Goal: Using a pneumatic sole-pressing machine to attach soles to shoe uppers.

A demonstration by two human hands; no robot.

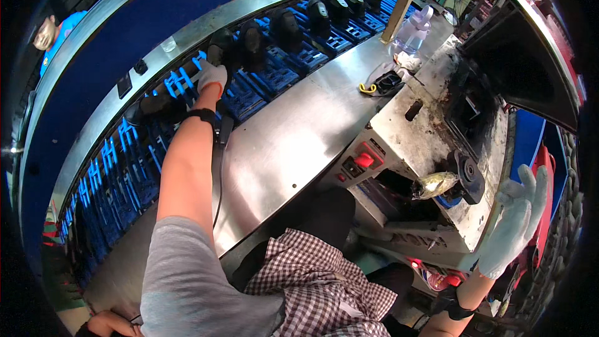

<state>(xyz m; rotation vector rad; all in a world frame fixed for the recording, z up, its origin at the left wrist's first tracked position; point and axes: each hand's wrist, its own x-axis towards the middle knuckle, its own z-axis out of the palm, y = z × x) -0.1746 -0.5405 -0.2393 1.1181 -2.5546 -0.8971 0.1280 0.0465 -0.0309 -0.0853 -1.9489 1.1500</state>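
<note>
My left hand [212, 77], in a white glove, reaches out over a conveyor of blue holders [274, 75] and rests on a black shoe-shaped piece [223, 50] sitting in one of them; its grip is hard to make out. More black pieces [318, 15] ride the holders further right. My right hand [516, 218], also gloved, hangs open with fingers spread at the right side of a dirty grey machine [430, 125], holding nothing. A black wristband sits on each wrist.
A steel worktop [293, 131] lies between me and the conveyor. The machine has a red button [364, 160] and a round black wheel [469, 178]. A yellow-handled tool [374, 86] and a clear plastic bottle [415, 28] lie further back. Another person [53, 31] stands far left.
</note>
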